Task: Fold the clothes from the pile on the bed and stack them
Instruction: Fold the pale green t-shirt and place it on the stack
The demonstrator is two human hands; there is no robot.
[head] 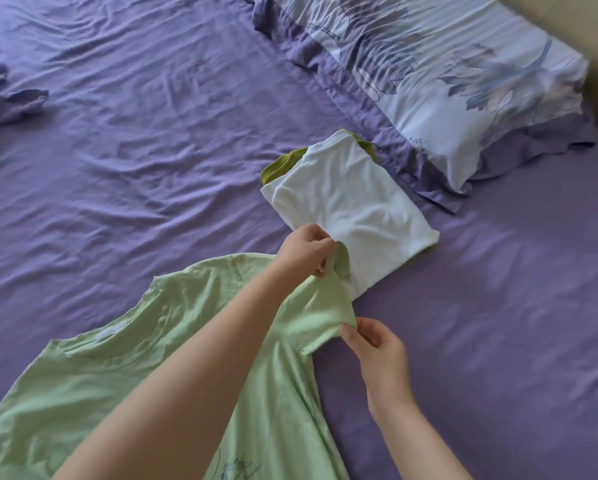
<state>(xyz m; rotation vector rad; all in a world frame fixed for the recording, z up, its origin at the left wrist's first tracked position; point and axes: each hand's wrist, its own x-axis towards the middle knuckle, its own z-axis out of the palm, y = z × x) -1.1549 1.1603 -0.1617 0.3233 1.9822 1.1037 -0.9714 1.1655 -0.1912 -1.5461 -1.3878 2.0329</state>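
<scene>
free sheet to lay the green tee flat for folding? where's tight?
Free: the wide purple sheet left of the folded stack, up to the crumpled purple cloth at far left; also a strip right of the stack, below the pillow. Tight: where both hands pinch the green T-shirt sleeve against the stack's near corner.

We have a single head-worn view, looking forward and down across the wrinkled purple bedsheet (pixel 152 150) from the near edge (wide-angle, so edges bow). Both forearms reach in from below, close up; the floral blue-and-white pillow (pixel 446 74) sits far right.
</scene>
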